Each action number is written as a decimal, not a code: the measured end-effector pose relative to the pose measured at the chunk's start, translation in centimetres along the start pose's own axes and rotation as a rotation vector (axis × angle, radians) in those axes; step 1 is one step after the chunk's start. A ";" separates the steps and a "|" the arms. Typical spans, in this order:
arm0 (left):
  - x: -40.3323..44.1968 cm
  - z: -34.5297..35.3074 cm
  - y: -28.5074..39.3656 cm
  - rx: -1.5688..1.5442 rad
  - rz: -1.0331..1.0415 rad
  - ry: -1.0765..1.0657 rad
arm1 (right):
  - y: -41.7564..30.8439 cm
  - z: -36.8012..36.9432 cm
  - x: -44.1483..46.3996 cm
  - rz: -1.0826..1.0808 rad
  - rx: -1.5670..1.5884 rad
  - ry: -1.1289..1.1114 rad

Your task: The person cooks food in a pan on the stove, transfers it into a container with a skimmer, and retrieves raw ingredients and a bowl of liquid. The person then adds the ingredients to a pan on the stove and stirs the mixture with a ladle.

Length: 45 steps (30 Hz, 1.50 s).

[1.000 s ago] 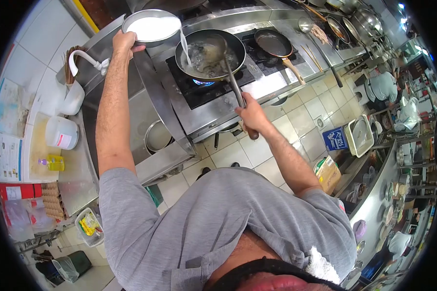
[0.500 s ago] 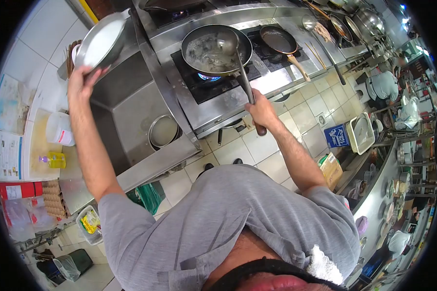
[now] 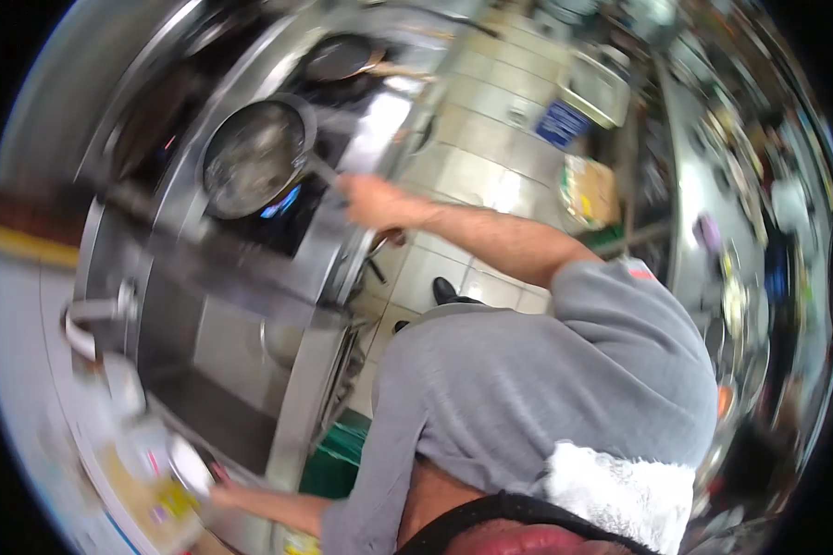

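My right hand (image 3: 372, 202) is wrapped round the handle of a ladle, beside the large dark pan (image 3: 215, 176) on the left burner. Cloudy liquid (image 3: 254, 162) fills the pan, and a blue flame (image 3: 282, 201) shows at its edge. At the lower left, my left hand (image 3: 222, 488) grips a bowl (image 3: 192, 465) with white contents over the counter beyond the sink, near a yellow bottle (image 3: 171, 499). Motion blurs its fingers and the bowl.
A smaller pan (image 3: 341, 57) with a light handle rests on the neighbouring burner. The steel sink (image 3: 217, 398) and its white faucet (image 3: 93, 313) lie between my hands. Right of the tiled floor stand a blue box (image 3: 562, 124) and a long steel counter (image 3: 690, 176).
The view has turned, and my left hand has carried the bowl past the sink to the side counter. My right hand still holds the ladle handle by the pan.
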<state>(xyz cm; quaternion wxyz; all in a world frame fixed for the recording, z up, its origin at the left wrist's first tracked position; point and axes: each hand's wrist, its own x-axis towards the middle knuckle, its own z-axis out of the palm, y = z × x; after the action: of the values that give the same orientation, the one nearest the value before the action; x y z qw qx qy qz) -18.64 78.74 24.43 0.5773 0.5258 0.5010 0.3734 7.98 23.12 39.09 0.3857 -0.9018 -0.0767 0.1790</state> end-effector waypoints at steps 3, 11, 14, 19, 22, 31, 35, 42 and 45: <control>0.0 4.6 -4.1 0.177 -0.018 -0.084 | -0.5 -0.1 -0.7 0.036 0.235 -0.157; -2.4 9.8 -7.7 0.419 0.031 -0.216 | 2.9 2.9 5.1 -0.193 -0.130 0.161; -3.5 10.3 -7.3 0.467 0.061 -0.231 | 2.0 1.8 2.3 -0.067 -0.104 0.165; -7.1 9.7 -8.1 0.551 0.128 -0.267 | 0.7 -0.7 -0.4 0.074 0.310 -0.117; -10.6 8.6 -8.7 0.584 0.179 -0.268 | 2.3 -0.8 2.4 0.063 0.746 -0.300; -27.5 9.5 -15.8 0.704 0.232 -0.503 | 9.1 -5.2 2.2 -0.516 -0.244 0.115; -35.7 14.8 -19.2 0.782 0.216 -0.825 | 12.6 -11.8 -0.1 -0.500 -0.084 0.072; -49.1 29.2 -22.5 0.863 0.305 -1.485 | 24.3 -21.8 -10.2 -0.295 1.016 -0.189; -53.6 36.0 -22.9 0.873 0.364 -1.686 | 29.9 -25.0 -17.8 -0.260 1.280 -0.067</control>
<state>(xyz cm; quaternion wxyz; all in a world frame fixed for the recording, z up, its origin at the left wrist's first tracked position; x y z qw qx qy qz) 2.41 15.21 9.99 0.4344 0.8587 -0.0724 -0.2621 1.07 -19.16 38.07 0.8622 -0.4714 -0.0754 0.1693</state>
